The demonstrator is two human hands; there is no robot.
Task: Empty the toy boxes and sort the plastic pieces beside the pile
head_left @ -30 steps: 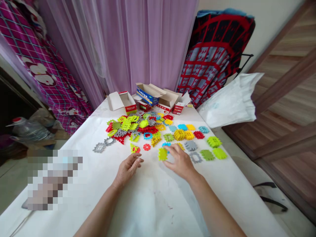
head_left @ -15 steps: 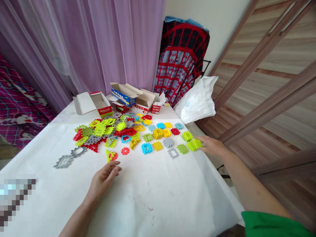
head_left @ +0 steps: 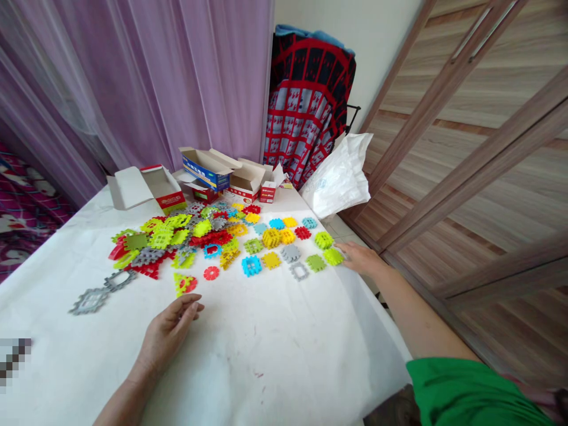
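My right hand (head_left: 361, 258) reaches to the table's right edge. Its fingertips are at the right side of a lime-green toothed building piece (head_left: 332, 256) and appear to pinch it. Close by lie another lime-green piece (head_left: 323, 239) and a darker green one (head_left: 316, 262). To their left are a grey square (head_left: 290, 254), a grey frame piece (head_left: 293, 272) and a yellow square (head_left: 271, 260). My left hand (head_left: 171, 325) rests on the white tabletop with loosely bent fingers, open and holding nothing. Just beyond it lie a yellow-green triangular piece (head_left: 181, 284) and a round red piece (head_left: 211, 273).
A heap of mixed toothed pieces (head_left: 162, 236) covers the table's back left. Behind it stand open cardboard boxes, one blue (head_left: 204, 168) and one red (head_left: 171, 198). A white plastic bag (head_left: 339, 177) is at the far right corner. Two joined grey pieces (head_left: 91, 301) lie at left.
The lime-green piece at my right fingers has shifted left onto the one it partly overlapped; they now look like one stack. My left hand stays in place. The camera view has turned slightly right.
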